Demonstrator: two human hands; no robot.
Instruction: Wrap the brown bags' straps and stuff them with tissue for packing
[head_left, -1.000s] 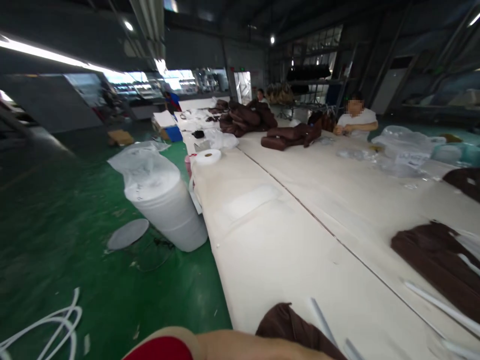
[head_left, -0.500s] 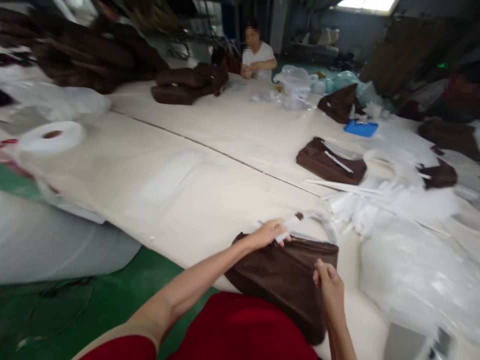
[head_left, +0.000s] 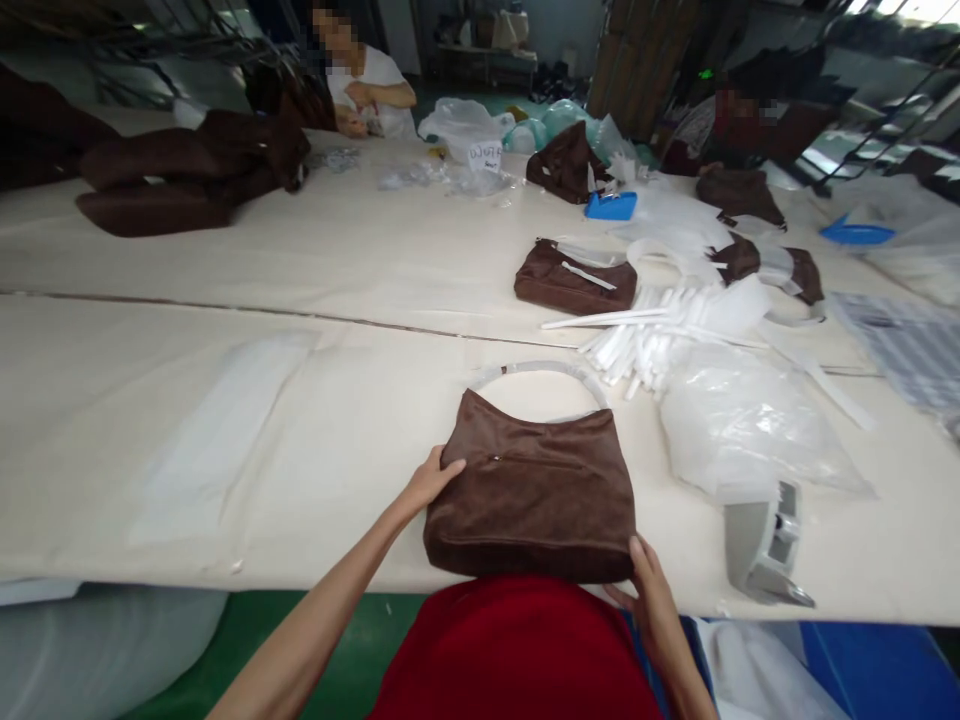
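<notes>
A brown handbag (head_left: 536,490) lies at the table's near edge, its front with a zip line facing up and its bottom toward my body. The bag's handle (head_left: 555,368), wrapped in whitish film, arches away from me on the table. My left hand (head_left: 436,478) grips the bag's left side, thumb on the front and the other fingers hidden beneath. At the lower right corner, my right hand (head_left: 646,578) holds the edge between thumb and fingers, partly out of sight behind it.
White strips (head_left: 645,335) lie beyond the bag, near another brown handbag (head_left: 574,280). To the right are a clear plastic bag (head_left: 750,420) and a grey tape dispenser (head_left: 765,545). A person in a white shirt (head_left: 379,85) sits across the table (head_left: 360,450); another person is at the far right.
My left hand has let go of a whitish strip by the handle and taken the bag's left side. My right hand has moved down to the lower right corner. The view has swung right.
</notes>
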